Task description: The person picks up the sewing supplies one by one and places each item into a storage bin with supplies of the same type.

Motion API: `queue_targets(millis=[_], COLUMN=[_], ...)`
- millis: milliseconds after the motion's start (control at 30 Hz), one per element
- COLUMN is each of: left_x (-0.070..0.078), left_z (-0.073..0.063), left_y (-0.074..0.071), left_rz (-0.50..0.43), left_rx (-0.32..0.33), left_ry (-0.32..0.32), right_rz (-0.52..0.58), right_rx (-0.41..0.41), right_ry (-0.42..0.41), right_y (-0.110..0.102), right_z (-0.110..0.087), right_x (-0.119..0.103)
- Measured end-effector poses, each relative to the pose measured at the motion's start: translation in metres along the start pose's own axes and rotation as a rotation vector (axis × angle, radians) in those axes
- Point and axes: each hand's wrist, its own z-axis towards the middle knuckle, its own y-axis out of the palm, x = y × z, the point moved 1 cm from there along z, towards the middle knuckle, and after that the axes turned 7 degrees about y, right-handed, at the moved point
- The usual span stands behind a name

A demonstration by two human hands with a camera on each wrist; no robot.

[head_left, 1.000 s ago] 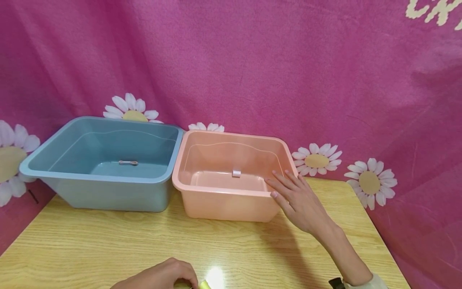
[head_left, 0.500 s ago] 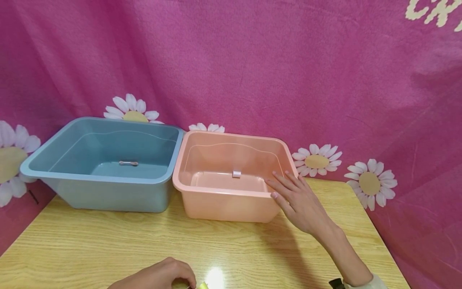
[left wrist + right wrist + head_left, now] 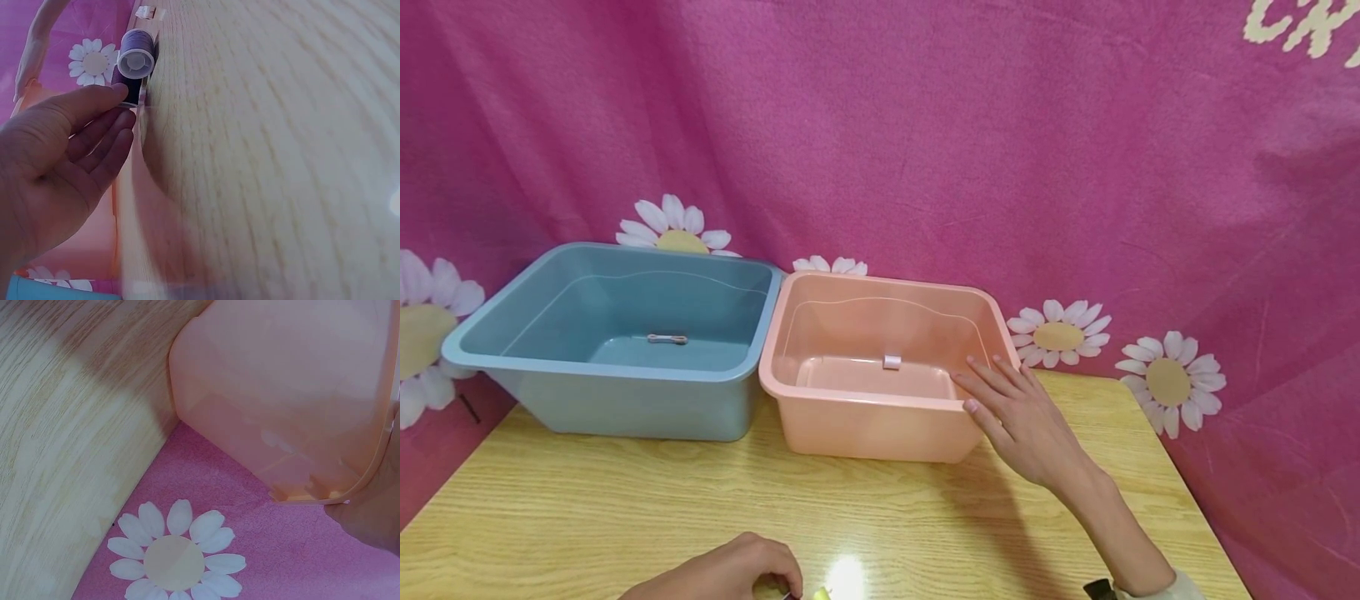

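Note:
At the front edge of the head view my left hand (image 3: 722, 571) is low over the table, its fingers curled. The left wrist view shows its thumb and fingers pinching a dark thread spool (image 3: 132, 92). Right beside that is a lilac thread spool (image 3: 137, 51) with a white end. A bit of something yellow (image 3: 822, 594) shows by the fingertips in the head view. My right hand (image 3: 1028, 425) rests with straight, spread fingers on the right front corner of the pink bin (image 3: 872, 429). Inside this bin lies a small pale lilac roll (image 3: 891, 362).
Left of the pink bin stands a larger blue bin (image 3: 632, 400), with a small slim bundle (image 3: 667, 338) at its bottom. Both are on a wooden table (image 3: 587, 508), against a magenta cloth (image 3: 925, 142) with daisies. A small whitish item (image 3: 147, 12) lies farther along the table.
My left hand has shifted slightly to the left, and the yellow bit by its fingertips shows less. My right hand and both bins have stayed in place.

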Motion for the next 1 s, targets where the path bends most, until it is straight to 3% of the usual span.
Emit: queue_targets(millis=[200,433,1000], left_x=[-0.001,0.002,0.018], left_z=[-0.001,-0.001,-0.001], left_y=[-0.001,-0.003,-0.013], left_rz=[0.061,0.011,0.009], left_rx=[-0.023,0.007,0.034], left_ry=[-0.024,0.039,-0.093], right_rz=[0.0,0.003,-0.001], right_rx=[0.01,0.014,0.01], right_ry=[-0.007,-0.009,-0.006], right_y=[0.001,0.001,0.002], right_z=[0.0,0.0,0.0], right_x=[0.001,0.001,0.001])
